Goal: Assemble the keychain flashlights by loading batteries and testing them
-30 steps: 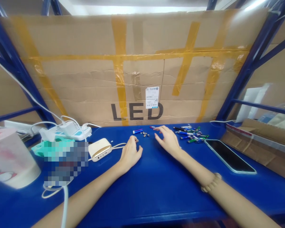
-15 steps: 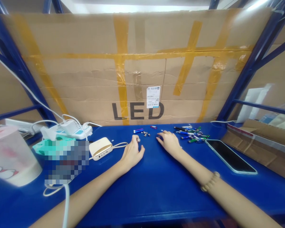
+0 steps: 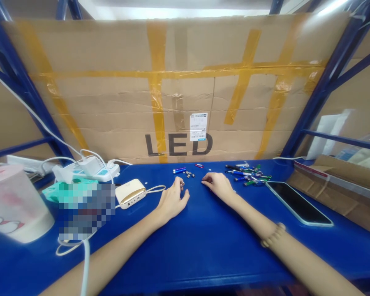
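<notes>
My left hand (image 3: pixel 172 199) rests on the blue shelf top (image 3: pixel 203 234), its fingers curled and pinched on a small silvery piece at the fingertips. My right hand (image 3: pixel 218 185) lies just right of it, fingers bent down with the tips on the surface over something tiny that I cannot make out. Just beyond both hands lie a few small silver button cells (image 3: pixel 189 174), a short blue tube (image 3: pixel 179 169) and a small red piece (image 3: pixel 199 165).
A heap of little coloured pen-like lights (image 3: pixel 248 173) lies at the right, beside a dark phone (image 3: pixel 297 202). A gold power bank (image 3: pixel 130 193) with a cable, a white power strip (image 3: pixel 89 169) and a pale tub (image 3: pixel 14 205) sit left. A taped LED carton (image 3: pixel 179 90) stands behind.
My right hand has drawn back toward me and its spread fingers have curled down onto the surface. My left hand has shifted slightly right, keeping its pinch.
</notes>
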The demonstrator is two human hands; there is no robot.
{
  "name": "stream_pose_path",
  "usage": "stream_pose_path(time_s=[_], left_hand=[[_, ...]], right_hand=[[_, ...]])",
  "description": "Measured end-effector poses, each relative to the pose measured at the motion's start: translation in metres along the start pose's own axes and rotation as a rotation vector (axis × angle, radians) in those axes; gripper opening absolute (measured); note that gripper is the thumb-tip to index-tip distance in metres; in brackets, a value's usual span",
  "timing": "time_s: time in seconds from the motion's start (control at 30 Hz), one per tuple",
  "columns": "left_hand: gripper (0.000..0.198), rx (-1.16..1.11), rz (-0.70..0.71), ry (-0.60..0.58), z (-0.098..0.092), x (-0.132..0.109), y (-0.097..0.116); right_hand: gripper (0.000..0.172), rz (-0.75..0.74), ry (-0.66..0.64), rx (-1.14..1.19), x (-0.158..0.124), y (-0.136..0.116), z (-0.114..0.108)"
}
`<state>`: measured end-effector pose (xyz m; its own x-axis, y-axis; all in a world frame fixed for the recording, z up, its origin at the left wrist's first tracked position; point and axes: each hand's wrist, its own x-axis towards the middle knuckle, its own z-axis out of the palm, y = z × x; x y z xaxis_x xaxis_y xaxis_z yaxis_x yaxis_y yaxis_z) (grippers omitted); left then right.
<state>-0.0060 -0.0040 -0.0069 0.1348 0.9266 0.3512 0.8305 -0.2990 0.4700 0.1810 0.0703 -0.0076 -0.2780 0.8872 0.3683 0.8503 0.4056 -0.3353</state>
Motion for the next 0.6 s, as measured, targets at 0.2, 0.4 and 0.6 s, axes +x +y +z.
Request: stream_pose_path(time_s=[0.2, 0.4, 0.6], left_hand=[[0.012, -0.007, 0.049, 0.051, -0.0037, -0.0012, 0.0010], [0.016, -0.112, 0.035, 0.056, -0.0020, -0.0001, -0.0011], [0.014, -0.110, 0.095, 0.061, -0.0018, 0.0010, -0.0004]], right_hand=[[0.011, -0.023, 0.010, 0.074, 0.0011, 0.0031, 0.0041], [0.014, -0.081, 0.006, 0.153, 0.0039, 0.0052, 0.0086], [0.019, -0.074, 0.013, 0.208, 0.0028, 0.0030, 0.0095]])
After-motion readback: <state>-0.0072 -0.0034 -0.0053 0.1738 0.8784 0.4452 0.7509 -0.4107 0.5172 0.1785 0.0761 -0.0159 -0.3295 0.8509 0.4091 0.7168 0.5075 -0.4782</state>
